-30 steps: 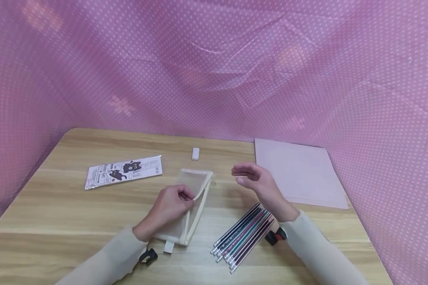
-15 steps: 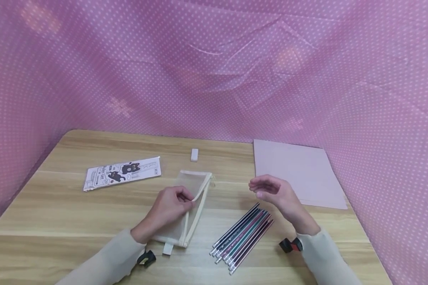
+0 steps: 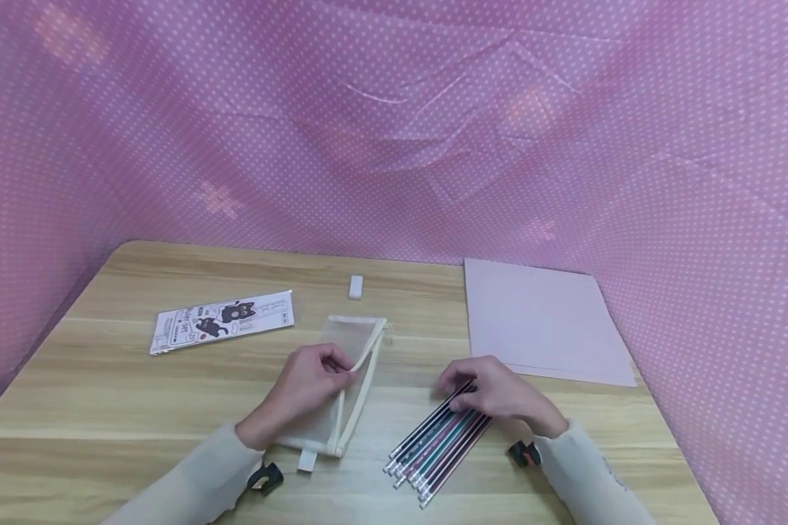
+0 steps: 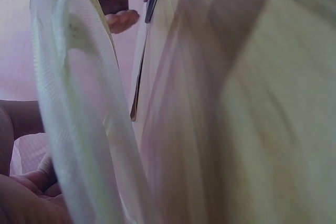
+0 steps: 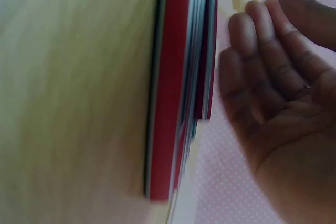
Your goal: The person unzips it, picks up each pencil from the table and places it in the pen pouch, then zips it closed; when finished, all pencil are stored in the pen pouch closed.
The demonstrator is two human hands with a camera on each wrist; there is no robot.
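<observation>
Between thumb and fingers, my left hand [image 3: 311, 383] pinches the zip edge of a cream mesh pencil case [image 3: 357, 335] that lies on the table. Its zip gapes along the right side. In the left wrist view, the mesh fabric [image 4: 86, 103] fills the left part. My right hand [image 3: 495, 394] hovers over the far end of a bundle of pencils [image 3: 427, 456], dark, teal and red, lying slantwise. The right wrist view has its fingers [image 5: 268, 51] loosely bent beside the pencils, with a gap between them; nothing is held.
A packaged ruler set [image 3: 223, 321] with black cats lies on the left of the wooden table [image 3: 105, 408]. Behind the pencil case is a small white eraser [image 3: 356, 287]. Pale pink sheets [image 3: 545, 321] lie at the back right. A pink dotted cloth [image 3: 394, 146] surrounds the table's back and sides.
My right hand first moved right and back toward me, then came down over the far end of the pencils. The left hand keeps its pinch on the pencil case, which stays put.
</observation>
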